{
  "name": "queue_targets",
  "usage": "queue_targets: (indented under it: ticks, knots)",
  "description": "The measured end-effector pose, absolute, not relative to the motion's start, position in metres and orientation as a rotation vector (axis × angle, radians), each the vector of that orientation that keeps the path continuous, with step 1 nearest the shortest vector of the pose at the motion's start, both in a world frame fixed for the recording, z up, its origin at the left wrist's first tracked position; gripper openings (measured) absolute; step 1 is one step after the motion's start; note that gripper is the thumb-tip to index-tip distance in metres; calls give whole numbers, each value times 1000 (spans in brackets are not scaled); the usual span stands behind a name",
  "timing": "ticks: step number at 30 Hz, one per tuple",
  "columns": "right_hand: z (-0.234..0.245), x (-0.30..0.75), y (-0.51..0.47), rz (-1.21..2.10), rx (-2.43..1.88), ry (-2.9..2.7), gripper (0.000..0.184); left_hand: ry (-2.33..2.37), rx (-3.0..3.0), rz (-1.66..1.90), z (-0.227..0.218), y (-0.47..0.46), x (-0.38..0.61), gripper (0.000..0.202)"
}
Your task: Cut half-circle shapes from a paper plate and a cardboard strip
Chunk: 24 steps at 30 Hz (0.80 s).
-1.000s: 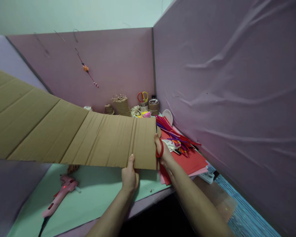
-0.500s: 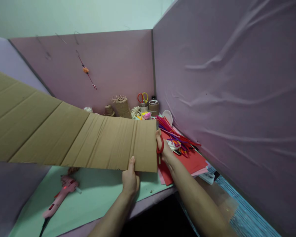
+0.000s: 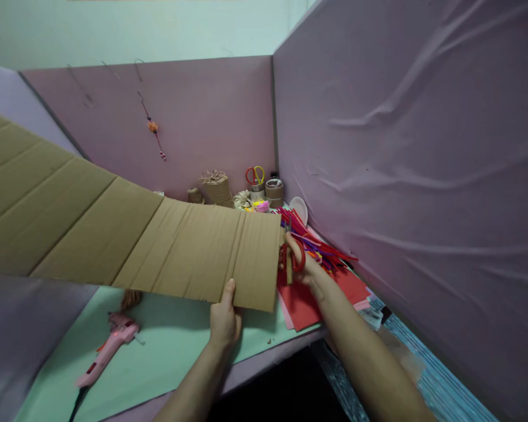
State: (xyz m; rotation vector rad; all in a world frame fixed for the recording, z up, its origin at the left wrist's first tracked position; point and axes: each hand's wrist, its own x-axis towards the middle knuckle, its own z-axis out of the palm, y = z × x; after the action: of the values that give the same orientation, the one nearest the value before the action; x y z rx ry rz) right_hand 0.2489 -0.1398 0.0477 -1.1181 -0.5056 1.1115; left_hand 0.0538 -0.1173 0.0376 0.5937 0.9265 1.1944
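A long creased sheet of brown cardboard (image 3: 193, 252) stretches from the left edge of the view to just right of the middle. My left hand (image 3: 225, 319) grips its lower edge near the right end, thumb on top and the other fingers hidden beneath. Just right of the sheet's cut end, my right hand (image 3: 300, 264) holds red-handled scissors (image 3: 299, 253), with the blades pointing up and away. A narrow cardboard strip (image 3: 289, 266) hangs by the scissor handles. Below the right hand lie red paper sheets (image 3: 301, 305).
A pink glue gun (image 3: 110, 346) with a lit red light lies on the green table (image 3: 171, 340). Pipe cleaners (image 3: 321, 243) are heaped at right. Twine rolls (image 3: 217, 189) and a can with scissors (image 3: 257, 190) stand at the back. Purple cloth walls (image 3: 405, 146) enclose the table.
The scissors have moved right, away from the cardboard's end, and a narrow strip now shows beside them. My left hand and the sheet's right end have shifted slightly left.
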Motion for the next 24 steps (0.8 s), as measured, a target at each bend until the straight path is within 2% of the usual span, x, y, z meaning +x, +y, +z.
queue_targets:
  ticks: [10,15,24]
  knots:
    - [60,242,-169,1030,-1310,-781,26,936,763,1166,53,-95,16,23]
    - [57,240,-174,930,-1517,-959,26,963,823,1159,60,-85,-3,23]
    - [40,245,-182,679,-1828,-1079,30,890,934,1117,45,-71,-28,36]
